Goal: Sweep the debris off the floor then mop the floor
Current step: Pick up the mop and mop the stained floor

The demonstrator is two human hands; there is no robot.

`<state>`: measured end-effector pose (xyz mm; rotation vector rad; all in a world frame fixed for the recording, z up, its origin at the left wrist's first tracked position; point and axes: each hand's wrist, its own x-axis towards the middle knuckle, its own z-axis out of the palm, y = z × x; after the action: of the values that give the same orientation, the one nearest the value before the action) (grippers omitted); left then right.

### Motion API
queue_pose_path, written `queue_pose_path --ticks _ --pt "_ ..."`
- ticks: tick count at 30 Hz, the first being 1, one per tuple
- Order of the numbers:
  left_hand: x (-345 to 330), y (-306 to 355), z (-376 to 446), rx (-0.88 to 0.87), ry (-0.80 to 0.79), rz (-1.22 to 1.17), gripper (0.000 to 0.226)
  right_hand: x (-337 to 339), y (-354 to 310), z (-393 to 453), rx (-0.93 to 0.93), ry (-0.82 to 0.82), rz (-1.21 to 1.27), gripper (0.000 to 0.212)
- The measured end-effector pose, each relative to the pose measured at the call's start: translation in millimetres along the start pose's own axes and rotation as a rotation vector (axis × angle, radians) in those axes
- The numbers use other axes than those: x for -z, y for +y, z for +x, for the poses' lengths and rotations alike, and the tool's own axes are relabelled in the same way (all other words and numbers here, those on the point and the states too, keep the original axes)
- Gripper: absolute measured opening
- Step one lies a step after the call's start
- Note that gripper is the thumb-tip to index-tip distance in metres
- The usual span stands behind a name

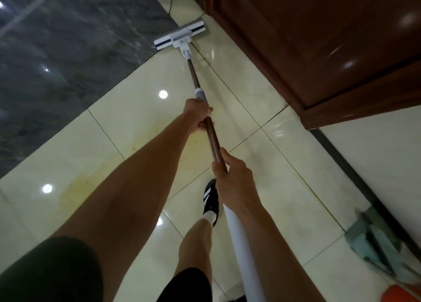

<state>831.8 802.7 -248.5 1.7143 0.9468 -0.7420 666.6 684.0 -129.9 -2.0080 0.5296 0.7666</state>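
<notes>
Both hands keep a curled grip on the mop pole [214,140]: my left hand [198,116] wraps it near the grey collar, my right hand [232,178] clasps it lower down. I judge sweeping is finished and mopping is under way; the cream tiled floor [127,128] shows yellowish stains left to clean. A dark marble wall [68,51] and brown wooden cabinet [319,39] flank the passage. Between them, the mop head [180,38] lies flat on the tiles.
</notes>
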Motion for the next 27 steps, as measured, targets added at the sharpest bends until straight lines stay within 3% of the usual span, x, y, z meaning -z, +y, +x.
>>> queue_pose_path --ticks 5,9,13,17,22,27 --pt "-49 -53 -56 0.002 -0.062 0.08 0.006 16 68 -63 0.001 0.009 0.001 0.048" --pt "-103 -121 -110 0.019 -0.077 0.086 0.007 33 149 -126 0.019 -0.003 0.009 0.047" --pt "-163 -190 -173 0.012 -0.104 0.1 0.021 55 237 -191 0.028 0.007 0.018 0.046" --pt "-211 -241 -236 0.036 -0.109 0.072 0.02 83 302 -250 0.051 0.0 0.016 0.044" --pt "-254 -289 -296 0.056 -0.143 0.087 0.026 113 355 -311 0.035 -0.042 -0.02 0.043" --pt "-275 -318 -334 0.072 -0.158 0.092 0.048 128 379 -351 -0.046 -0.083 -0.011 0.048"
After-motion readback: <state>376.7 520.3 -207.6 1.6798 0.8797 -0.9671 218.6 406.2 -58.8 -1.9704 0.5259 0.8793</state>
